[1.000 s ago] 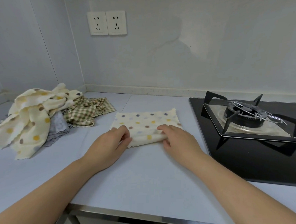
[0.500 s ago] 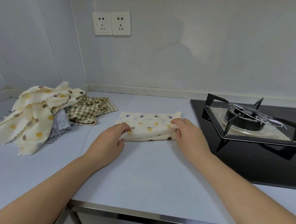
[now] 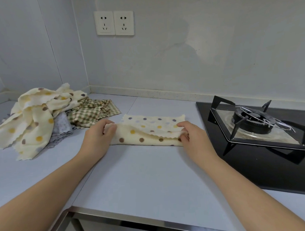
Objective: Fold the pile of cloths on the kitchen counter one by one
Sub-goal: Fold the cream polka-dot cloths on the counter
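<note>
A cream dotted cloth (image 3: 150, 133) is held on the counter (image 3: 142, 177) toward its back edge, with the near flap raised. Its left end is pinched by the left hand (image 3: 96, 138) and its right end by the right hand (image 3: 193, 138), fingers curled. The unfolded pile (image 3: 34, 125) is heaped at the back left corner.

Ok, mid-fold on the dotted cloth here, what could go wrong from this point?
1. The dotted cloth sags in its upper layer between the left hand and right hand, which pinch its ends; the edges may land uneven.
2. Its right end lies close to the black hob; a sideways shift could push it onto the glass.
3. The checked cloth of the pile lies just behind the left hand and might get dragged along.
</note>
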A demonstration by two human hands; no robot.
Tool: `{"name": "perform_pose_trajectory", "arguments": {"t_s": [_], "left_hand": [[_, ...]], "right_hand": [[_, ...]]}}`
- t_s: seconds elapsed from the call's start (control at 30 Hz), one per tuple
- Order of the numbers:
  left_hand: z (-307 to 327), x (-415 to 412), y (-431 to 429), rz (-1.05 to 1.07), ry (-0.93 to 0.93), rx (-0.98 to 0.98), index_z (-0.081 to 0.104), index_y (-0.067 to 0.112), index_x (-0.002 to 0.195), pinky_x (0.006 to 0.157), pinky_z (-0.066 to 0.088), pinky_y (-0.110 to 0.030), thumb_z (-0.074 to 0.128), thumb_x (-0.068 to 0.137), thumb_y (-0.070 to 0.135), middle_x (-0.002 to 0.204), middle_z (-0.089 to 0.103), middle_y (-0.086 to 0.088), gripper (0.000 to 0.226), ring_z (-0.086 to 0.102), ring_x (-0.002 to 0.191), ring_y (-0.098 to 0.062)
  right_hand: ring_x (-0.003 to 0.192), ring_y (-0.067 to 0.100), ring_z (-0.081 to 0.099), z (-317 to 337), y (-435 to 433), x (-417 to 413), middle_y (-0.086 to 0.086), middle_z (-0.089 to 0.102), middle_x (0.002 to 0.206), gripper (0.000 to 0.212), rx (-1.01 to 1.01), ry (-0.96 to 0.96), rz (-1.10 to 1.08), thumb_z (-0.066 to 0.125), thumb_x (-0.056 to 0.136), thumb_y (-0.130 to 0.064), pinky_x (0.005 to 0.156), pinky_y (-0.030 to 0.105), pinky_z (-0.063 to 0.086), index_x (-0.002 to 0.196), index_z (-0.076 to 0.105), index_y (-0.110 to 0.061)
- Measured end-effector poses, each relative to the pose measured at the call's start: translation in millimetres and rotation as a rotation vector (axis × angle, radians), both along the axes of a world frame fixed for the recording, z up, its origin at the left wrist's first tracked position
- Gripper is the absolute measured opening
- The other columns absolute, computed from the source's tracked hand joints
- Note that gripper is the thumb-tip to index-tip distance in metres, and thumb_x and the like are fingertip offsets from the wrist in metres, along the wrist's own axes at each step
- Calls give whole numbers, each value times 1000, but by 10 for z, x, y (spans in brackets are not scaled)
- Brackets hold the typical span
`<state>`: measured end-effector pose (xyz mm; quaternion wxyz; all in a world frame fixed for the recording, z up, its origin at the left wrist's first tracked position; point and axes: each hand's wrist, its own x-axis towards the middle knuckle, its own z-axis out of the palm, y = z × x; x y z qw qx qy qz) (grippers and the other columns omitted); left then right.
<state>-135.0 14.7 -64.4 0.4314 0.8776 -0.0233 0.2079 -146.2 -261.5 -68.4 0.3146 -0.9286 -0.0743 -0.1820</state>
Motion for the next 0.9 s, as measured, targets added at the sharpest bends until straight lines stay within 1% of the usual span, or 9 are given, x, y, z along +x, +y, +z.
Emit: {"name": "perform_pose_trajectory", "arguments": {"t_s": [0.07,0.13,0.3,0.43,0.57,0.63,0.73,0.8,0.9], "left_hand": [[0,12,9,-4,13,-46,57,18,77,60,35,-23,50,98,23,75,56,4,23,48,71,-12],[13,17,3,9,21,-65,56,19,73,59,34,-26,49,98,22,71,55,3,26,47,68,-10],[19,-12,-16,19,-6,-37,56,16,76,60,34,-28,47,99,23,72,55,1,26,47,68,-12],[25,-76,-49,36,-96,61,49,19,73,56,31,-32,43,101,23,65,50,0,29,44,63,-14],[46,-117,-81,42,-109,62,39,24,70,53,27,-33,38,102,24,61,44,-2,32,40,56,-18],[63,-138,-103,50,-109,71,38,23,70,50,27,-31,37,103,26,58,44,-2,33,42,52,-18],[81,-137,-137,51,-51,61,47,12,76,51,33,-31,38,102,28,61,50,-4,31,50,51,-19],[103,-114,-151,68,19,29,53,7,83,54,36,-32,41,100,27,67,54,-8,29,54,57,-22],[139,-92,-155,94,150,18,59,13,83,55,39,-30,46,93,25,72,62,-3,20,58,59,-17]], "right_hand": [[74,10,61,21,-1,-9,-5,57,72,15,175,14,6,50,97,-12,62,20,39,103,62,-18],[62,-2,57,41,-17,-20,-4,58,68,10,280,27,14,53,97,-19,56,14,37,92,61,-16],[64,12,51,40,-15,-20,-3,59,71,10,291,70,47,58,94,-21,54,14,34,90,61,-12],[55,2,43,76,-26,-14,-4,55,67,15,320,32,20,51,97,-21,50,14,32,88,57,-10],[53,-3,47,76,-17,-11,-6,52,65,15,314,37,0,49,98,-20,48,13,33,87,56,-11],[59,3,54,85,-9,-16,-6,53,65,17,307,47,-28,49,98,-22,49,14,33,84,56,-15],[75,25,64,88,-20,-7,4,62,70,19,300,49,-60,50,96,-25,59,25,39,82,58,-15],[77,27,63,92,-18,-11,7,64,71,20,288,50,-71,51,95,-25,60,26,39,81,60,-14],[77,26,63,93,-11,-6,2,62,71,18,292,65,-85,50,94,-22,64,28,41,80,60,-15]]}}
